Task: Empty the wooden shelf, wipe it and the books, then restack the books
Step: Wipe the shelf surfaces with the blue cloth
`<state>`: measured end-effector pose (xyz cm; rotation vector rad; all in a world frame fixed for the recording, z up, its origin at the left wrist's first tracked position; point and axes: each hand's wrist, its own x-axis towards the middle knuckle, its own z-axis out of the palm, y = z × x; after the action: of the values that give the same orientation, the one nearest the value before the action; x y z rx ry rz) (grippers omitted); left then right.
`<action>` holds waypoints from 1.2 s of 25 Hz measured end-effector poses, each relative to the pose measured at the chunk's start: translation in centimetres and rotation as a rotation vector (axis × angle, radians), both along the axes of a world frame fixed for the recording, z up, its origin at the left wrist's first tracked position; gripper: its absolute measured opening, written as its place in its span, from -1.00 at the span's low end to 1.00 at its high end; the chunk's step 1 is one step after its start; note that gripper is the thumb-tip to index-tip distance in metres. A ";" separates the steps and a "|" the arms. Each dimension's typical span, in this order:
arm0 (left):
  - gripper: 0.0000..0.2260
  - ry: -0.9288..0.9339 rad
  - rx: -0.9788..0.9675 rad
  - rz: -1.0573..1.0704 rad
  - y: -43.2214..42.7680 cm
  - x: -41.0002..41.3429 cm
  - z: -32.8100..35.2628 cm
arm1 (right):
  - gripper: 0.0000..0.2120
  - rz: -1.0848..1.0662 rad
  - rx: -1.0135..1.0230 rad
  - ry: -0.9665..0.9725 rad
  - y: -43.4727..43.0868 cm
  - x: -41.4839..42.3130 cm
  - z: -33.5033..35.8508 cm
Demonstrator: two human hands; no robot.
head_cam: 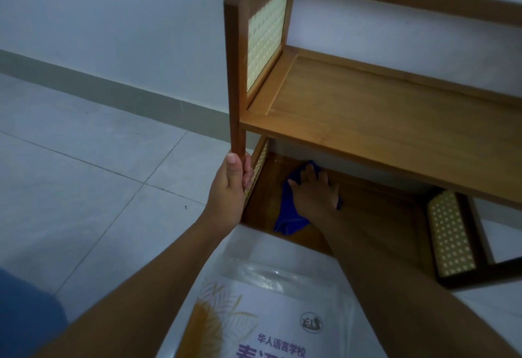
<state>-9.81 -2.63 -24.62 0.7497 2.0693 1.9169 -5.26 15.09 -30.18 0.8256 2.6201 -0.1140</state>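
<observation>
One wooden shelf [367, 120] stands on the tiled floor [84, 174] against the wall [113, 18]. It has two boards, and three woven side panels show. Its long axis runs along the wall, from the near left end away to the right. Both boards are bare of books.

Two hands are in view. The left hand [230, 185] has its grip wrapped round the corner post [234, 75] at the shelf's left front, thumb up along the wood and fingers curled behind it, just below the level of the upper board.

The right hand [315, 191] reaches under the upper board and lies flat on the lower board [381, 216], fingers spread and pointing toward the wall. It presses down on one blue cloth [291, 219]. The cloth is bunched, with its long axis running from the wall side toward the person. Its far end peeks out beyond the fingertips, and its near tail trails out left of the wrist to the board's front edge.

One book [262, 315] with a white cover shows on the floor between the forearms, in front of the shelf, its printed title upright toward the person.
</observation>
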 end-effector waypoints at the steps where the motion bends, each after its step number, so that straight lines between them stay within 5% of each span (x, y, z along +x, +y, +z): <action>1: -0.45 -0.002 0.002 0.005 0.0 0.1 0.1 | -0.52 -0.019 -0.028 0.031 0.1 0.0 -0.3; 11: -0.43 -0.008 0.036 -0.008 0.0 0.1 0.3 | -0.36 0.049 -0.381 0.229 -3.2 -2.3 -3.1; 22: -0.37 -0.009 0.032 -0.048 -0.3 0.2 0.7 | -0.39 0.651 -0.288 0.204 -3.3 4.8 -3.2; 26: -0.54 0.074 -0.094 0.012 -1.1 0.7 1.1 | -0.57 0.281 -0.642 0.415 -2.4 6.6 -1.2; 28: -0.77 0.107 -0.203 0.119 -1.4 0.8 1.6 | -0.66 -0.047 -0.762 0.708 -3.5 5.6 1.1; 30: -0.83 0.205 -0.243 0.204 -1.7 0.8 2.4 | -0.66 -0.278 -1.087 0.962 -5.2 3.9 2.9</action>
<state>-9.03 -4.31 -22.26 0.7290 2.5347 1.6986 -1.31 9.85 -27.26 0.7586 2.4571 -2.2119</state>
